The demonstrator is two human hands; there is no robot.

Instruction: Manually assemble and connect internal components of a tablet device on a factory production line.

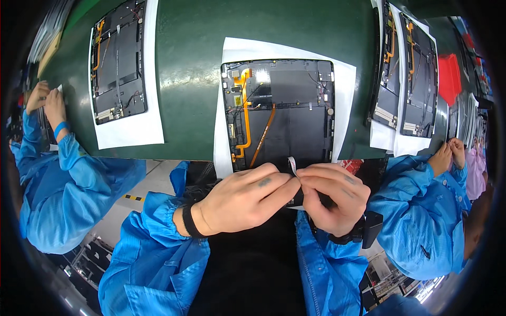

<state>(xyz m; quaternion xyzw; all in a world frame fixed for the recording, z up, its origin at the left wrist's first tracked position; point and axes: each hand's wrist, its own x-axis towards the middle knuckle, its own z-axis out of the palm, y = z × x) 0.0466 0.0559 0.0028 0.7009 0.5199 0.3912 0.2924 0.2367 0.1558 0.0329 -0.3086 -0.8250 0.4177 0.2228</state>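
Note:
My left hand [246, 199] and my right hand [338, 199] meet above the near edge of an opened black tablet housing [300, 131]. Both are closed, fingertips together, pinching a small white strip [292, 165] whose curled end stands up between them. Whether it is a tape or a thin cable I cannot make out. Inside the housing, an orange flex cable [246, 116] runs down the left side, and a narrow brown flex cable [263, 134] lies slanted near the middle. My hands cover the housing's near edge.
White sheets lie under the housings on the green table [190, 79]. Another opened housing [118, 68] lies at the left, two more [419, 73] at the right beside a red piece [449, 79]. Co-workers in blue sleeves [87, 168] sit on both sides, hands at the table.

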